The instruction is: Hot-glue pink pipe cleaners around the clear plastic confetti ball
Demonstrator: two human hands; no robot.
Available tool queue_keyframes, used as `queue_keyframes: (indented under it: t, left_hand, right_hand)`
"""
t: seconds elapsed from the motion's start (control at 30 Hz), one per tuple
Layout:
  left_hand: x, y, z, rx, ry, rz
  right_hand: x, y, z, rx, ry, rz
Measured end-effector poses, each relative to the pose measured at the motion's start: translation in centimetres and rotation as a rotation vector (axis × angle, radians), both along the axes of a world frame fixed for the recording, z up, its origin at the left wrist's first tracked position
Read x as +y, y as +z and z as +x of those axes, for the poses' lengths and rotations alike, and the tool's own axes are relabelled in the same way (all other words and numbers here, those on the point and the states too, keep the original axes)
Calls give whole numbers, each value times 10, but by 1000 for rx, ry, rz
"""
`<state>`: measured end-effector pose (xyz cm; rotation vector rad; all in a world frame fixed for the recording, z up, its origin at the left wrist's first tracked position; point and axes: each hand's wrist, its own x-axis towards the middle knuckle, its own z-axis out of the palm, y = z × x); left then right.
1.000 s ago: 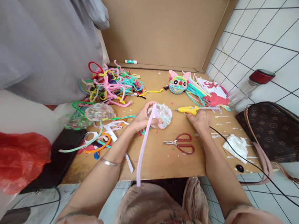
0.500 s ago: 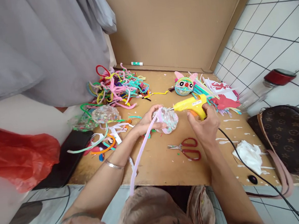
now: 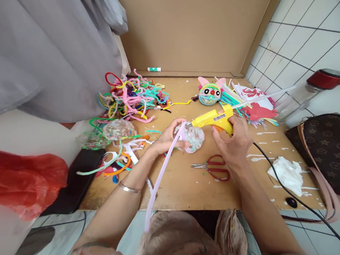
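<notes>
My left hand (image 3: 171, 138) is closed around a clear, lumpy ball (image 3: 195, 138) with specks of colour in it. A lilac pipe cleaner (image 3: 161, 174) lies against the ball's left side, and its long free end hangs toward my lap. My right hand (image 3: 232, 134) grips a yellow glue gun (image 3: 213, 118) by its handle. The gun's metal nozzle is at the top of the ball, close to the pipe cleaner; whether it touches I cannot tell. A clear glue stick (image 3: 262, 97) sticks out of the gun's back. Red-handled scissors (image 3: 212, 167) lie below the ball.
Tangled pipe cleaners (image 3: 132, 97) are heaped at the back left, near another clear lumpy piece (image 3: 118, 128). A decorated animal-face ball (image 3: 210, 94) sits at the back. At right are a crumpled tissue (image 3: 287, 175), a brown handbag (image 3: 328, 156) and the gun's black cord (image 3: 275, 176).
The glue gun's nozzle has moved slightly left along the top of the ball, toward the pipe cleaner. The gun's back end has tilted up a little. The camera view has shifted slightly.
</notes>
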<state>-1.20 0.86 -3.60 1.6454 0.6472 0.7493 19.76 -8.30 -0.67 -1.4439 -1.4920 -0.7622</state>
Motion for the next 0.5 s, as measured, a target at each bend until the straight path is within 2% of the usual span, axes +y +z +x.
queue_keyframes:
  t: [0.1, 0.3, 0.5]
  left_hand:
    - [-1, 0, -1, 3, -3, 4]
    - [-7, 11, 1, 19, 6, -17]
    - [-3, 5, 2, -5, -7, -40]
  right_hand:
    - [-1, 0, -1, -18, -6, 7]
    - [0, 0, -1, -48, -15, 27]
    - [-1, 2, -2, -62, -8, 40]
